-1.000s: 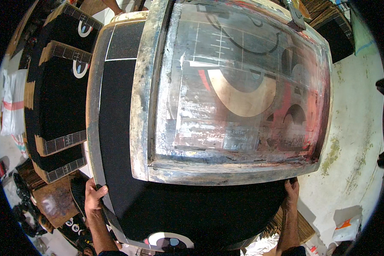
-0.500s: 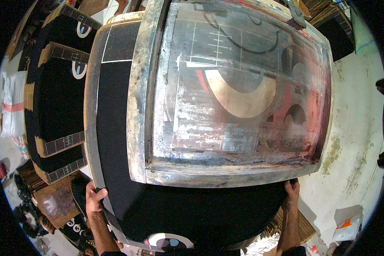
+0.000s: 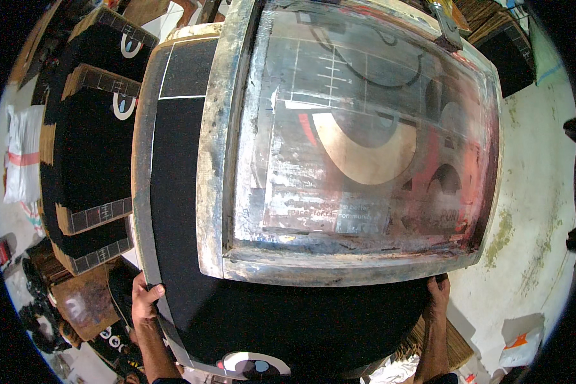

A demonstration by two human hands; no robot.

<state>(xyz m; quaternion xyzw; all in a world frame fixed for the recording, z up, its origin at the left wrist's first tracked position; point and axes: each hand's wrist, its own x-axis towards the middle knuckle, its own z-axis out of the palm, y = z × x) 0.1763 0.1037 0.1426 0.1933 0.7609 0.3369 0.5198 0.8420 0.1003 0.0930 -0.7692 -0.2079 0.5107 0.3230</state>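
Dark sleeves (image 3: 443, 377), bare forearms (image 3: 155, 349), bare hands (image 3: 144, 302)

One frame (image 3: 352, 272). Under it, one black board (image 3: 288, 313). On its near side, two grips: one left grip (image 3: 148, 297), one right grip (image 3: 437, 293); also one printed eye (image 3: 253, 362). At its far right corner, one clamp (image 3: 447, 31). Well left of it, two smaller eyes (image 3: 123, 107). Right of it, one white bag (image 3: 520, 349).

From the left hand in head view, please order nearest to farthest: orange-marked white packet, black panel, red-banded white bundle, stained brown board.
1. Black panel, held by the left hand
2. Stained brown board, just left
3. Red-banded white bundle, upper left
4. Orange-marked white packet, far right
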